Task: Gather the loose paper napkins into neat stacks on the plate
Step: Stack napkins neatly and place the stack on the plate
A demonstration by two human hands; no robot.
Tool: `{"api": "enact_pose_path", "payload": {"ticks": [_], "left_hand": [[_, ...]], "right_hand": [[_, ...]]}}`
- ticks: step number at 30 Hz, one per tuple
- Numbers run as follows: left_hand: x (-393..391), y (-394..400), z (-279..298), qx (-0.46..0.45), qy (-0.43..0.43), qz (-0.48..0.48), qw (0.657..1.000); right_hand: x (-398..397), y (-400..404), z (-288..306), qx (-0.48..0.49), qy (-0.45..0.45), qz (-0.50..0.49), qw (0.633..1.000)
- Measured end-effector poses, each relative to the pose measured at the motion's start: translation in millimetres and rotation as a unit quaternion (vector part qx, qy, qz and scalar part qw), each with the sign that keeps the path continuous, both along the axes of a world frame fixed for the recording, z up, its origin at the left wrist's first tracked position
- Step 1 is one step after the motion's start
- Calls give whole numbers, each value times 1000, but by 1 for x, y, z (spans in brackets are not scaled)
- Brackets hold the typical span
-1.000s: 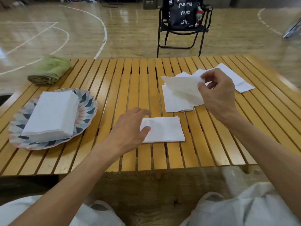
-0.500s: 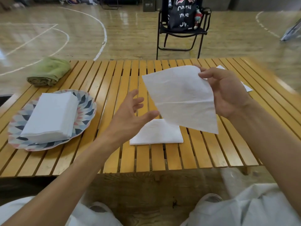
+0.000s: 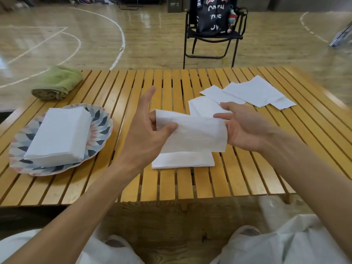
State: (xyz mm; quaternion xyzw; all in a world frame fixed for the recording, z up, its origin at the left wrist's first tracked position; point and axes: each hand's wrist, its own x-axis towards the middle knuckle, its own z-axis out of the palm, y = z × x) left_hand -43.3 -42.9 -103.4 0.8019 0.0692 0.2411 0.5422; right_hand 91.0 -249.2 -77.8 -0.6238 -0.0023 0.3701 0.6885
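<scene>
Body in view: 2 bare forearms, no sleeves, no watch, rings or gloves on the left hand (image 3: 146,134) or the right hand (image 3: 245,128). Lower body: loose white trousers (image 3: 285,244), wrinkled fabric over both knees at the bottom corners. 2 light grey shoe toes (image 3: 245,232) poke out between the knees. No markings or logos visible on the clothing.
</scene>
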Motion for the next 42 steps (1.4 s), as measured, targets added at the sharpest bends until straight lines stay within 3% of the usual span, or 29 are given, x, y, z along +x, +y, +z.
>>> {"api": "enact_pose_path", "payload": {"ticks": [3, 8, 22, 28, 34, 38, 42], "left_hand": [[-1, 4, 0, 53, 9, 19, 998], [-2, 6, -2, 128, 10, 52, 990], [-4, 13, -1, 152, 10, 83, 985], [-3, 17, -3, 178, 18, 125, 976], [-1, 18, -4, 148, 18, 110, 983], [-3, 20, -1, 141, 8, 101, 985], [-4, 19, 2, 58, 6, 47, 997]], "right_hand": [[-4, 0, -5, -15, -82, 29, 996], [-9, 1, -8, -64, -270, 66, 958], [-9, 0, -13, -155, -488, 27, 858], [-3, 0, -15, -161, -492, 1, 856], [-7, 0, -11, -137, -453, 1, 881], [-12, -1, -10, -107, -397, 26, 911], [-12, -1, -8, -23, -283, 26, 958]]}}
